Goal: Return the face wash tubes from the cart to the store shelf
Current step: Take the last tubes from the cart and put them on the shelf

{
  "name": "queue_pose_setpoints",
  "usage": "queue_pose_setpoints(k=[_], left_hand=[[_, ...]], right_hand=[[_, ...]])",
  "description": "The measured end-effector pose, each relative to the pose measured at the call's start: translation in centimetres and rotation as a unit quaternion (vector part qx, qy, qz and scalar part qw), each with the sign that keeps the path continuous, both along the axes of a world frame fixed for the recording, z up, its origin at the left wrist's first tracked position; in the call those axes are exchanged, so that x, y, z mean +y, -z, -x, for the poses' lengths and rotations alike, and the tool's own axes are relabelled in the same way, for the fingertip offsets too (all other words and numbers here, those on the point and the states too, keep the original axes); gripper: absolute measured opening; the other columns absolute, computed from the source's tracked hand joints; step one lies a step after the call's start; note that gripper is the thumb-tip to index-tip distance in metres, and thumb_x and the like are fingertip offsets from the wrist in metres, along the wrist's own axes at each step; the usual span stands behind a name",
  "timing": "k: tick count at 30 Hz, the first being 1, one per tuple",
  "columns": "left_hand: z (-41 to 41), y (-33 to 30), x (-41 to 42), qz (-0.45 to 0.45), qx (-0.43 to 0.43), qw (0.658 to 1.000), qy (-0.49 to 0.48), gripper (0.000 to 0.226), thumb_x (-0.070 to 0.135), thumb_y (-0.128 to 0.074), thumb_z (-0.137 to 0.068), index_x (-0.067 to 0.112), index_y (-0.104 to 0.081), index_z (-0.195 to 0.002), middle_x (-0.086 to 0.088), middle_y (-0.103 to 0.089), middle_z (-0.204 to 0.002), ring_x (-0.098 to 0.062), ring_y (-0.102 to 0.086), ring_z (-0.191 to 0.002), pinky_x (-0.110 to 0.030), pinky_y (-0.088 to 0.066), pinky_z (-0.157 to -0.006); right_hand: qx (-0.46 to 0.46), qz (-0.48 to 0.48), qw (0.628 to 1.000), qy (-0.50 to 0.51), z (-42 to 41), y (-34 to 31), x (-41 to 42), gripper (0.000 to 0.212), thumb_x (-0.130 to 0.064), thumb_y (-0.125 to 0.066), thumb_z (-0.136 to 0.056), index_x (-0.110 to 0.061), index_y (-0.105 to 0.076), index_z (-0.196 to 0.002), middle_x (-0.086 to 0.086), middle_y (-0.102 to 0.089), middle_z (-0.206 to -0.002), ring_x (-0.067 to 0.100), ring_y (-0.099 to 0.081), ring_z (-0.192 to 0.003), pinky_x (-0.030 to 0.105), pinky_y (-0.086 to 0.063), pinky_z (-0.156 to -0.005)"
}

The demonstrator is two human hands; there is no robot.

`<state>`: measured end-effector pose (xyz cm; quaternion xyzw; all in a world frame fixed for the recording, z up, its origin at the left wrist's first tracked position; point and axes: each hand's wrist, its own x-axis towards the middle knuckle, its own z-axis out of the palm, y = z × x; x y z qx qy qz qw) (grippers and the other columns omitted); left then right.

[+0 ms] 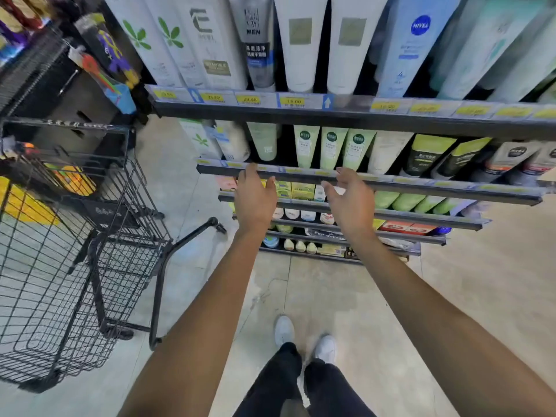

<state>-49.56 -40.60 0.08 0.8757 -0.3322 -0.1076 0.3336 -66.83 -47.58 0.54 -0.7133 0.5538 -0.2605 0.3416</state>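
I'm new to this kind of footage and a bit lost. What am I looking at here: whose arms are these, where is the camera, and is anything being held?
There is no machine here. The one picture comes from a wide-angle camera worn on a person's head, looking forward and down, so you see that person's own bare arms, dark trousers and white shoes.

The left hand and the right hand reach toward the store shelf, fingers relaxed, holding nothing. They are in front of the shelf's edge rail; whether they touch it cannot be told.

On the shelf stand face wash tubes, among them three pale green tubes just above the hands. Yellow price tags run along the rails.

To the left stands the black wire cart. Its lower basket looks see-through to the floor; no tubes can be made out in it.
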Motion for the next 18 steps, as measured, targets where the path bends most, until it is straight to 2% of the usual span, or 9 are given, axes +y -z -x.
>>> queue_pose_setpoints(k=[4,6,9,10,11,13,15,18], left_hand=[[-2.5,2.2,-1.5,0.003,0.019,1.000,-0.018,0.051,0.029,-0.064,-0.098,0.007,-0.049,-0.142,-0.011,-0.058,-0.137,-0.030,-0.053,-0.128,-0.046,-0.050,-0.098],[-3.5,3.1,-2.5,0.003,0.026,0.999,-0.021,0.054,0.026,-0.065,-0.097,0.007,-0.046,-0.144,-0.013,-0.056,-0.139,-0.031,-0.053,-0.128,-0.045,-0.051,-0.098],[-4.6,4.3,-3.7,0.010,0.029,0.999,-0.019,0.059,0.027,-0.066,-0.097,0.006,-0.042,-0.147,-0.012,-0.054,-0.145,-0.032,-0.052,-0.131,-0.045,-0.050,-0.101],[-4.8,4.6,-4.1,0.015,0.025,0.999,-0.016,0.060,0.029,-0.066,-0.097,0.006,-0.042,-0.147,-0.011,-0.054,-0.145,-0.032,-0.053,-0.131,-0.045,-0.049,-0.102],[-5.1,4.8,-4.4,0.021,0.020,0.999,-0.013,0.060,0.032,-0.067,-0.096,0.007,-0.043,-0.145,-0.011,-0.054,-0.144,-0.032,-0.053,-0.130,-0.046,-0.049,-0.102],[-5.4,4.9,-5.1,0.033,0.011,0.999,-0.005,0.059,0.032,-0.067,-0.096,0.007,-0.043,-0.144,-0.010,-0.054,-0.144,-0.031,-0.056,-0.127,-0.046,-0.049,-0.101],[-5.5,4.6,-5.5,0.037,-0.010,0.999,0.001,0.057,0.030,-0.067,-0.096,0.009,-0.044,-0.143,-0.008,-0.054,-0.143,-0.029,-0.058,-0.124,-0.041,-0.050,-0.095],[-6.1,4.5,-6.5,0.044,-0.019,0.999,0.011,0.053,0.034,-0.070,-0.093,0.011,-0.049,-0.135,-0.006,-0.058,-0.134,-0.028,-0.061,-0.117,-0.041,-0.053,-0.086]], right_hand=[[0.003,-0.003,1.000,0.010,-3.5,1.6,-0.8,0.056,-0.038,-0.068,-0.098,-0.011,-0.054,-0.145,0.009,-0.069,-0.131,0.024,-0.067,-0.116,0.043,-0.055,-0.099],[0.005,-0.001,1.000,0.018,-5.1,2.5,-1.3,0.053,-0.033,-0.068,-0.099,-0.012,-0.052,-0.145,0.009,-0.069,-0.128,0.023,-0.068,-0.108,0.040,-0.056,-0.095],[0.024,0.022,0.999,0.041,-7.0,3.9,-1.8,0.034,-0.031,-0.065,-0.100,-0.018,-0.055,-0.130,-0.007,-0.067,-0.098,0.007,-0.062,-0.078,0.030,-0.047,-0.074],[0.020,0.024,0.998,0.048,-7.5,4.3,-2.0,0.040,-0.033,-0.064,-0.100,-0.013,-0.055,-0.134,-0.007,-0.068,-0.099,0.007,-0.064,-0.081,0.029,-0.047,-0.075],[0.011,0.026,0.998,0.051,-8.1,4.6,-2.1,0.049,-0.035,-0.065,-0.100,-0.012,-0.053,-0.141,-0.002,-0.071,-0.113,0.013,-0.068,-0.095,0.030,-0.050,-0.081],[-0.006,0.030,0.997,0.065,-9.0,5.0,-2.3,0.061,-0.036,-0.066,-0.100,-0.009,-0.047,-0.150,0.008,-0.065,-0.139,0.021,-0.064,-0.122,0.032,-0.051,-0.097],[-0.012,0.033,0.996,0.077,-9.7,5.2,-2.5,0.065,-0.036,-0.068,-0.099,-0.007,-0.044,-0.152,0.009,-0.063,-0.142,0.022,-0.062,-0.127,0.034,-0.052,-0.102],[0.001,0.050,0.994,0.092,-10.6,5.5,-2.8,0.065,-0.037,-0.069,-0.098,-0.007,-0.046,-0.151,0.011,-0.068,-0.133,0.024,-0.066,-0.120,0.033,-0.052,-0.097]])
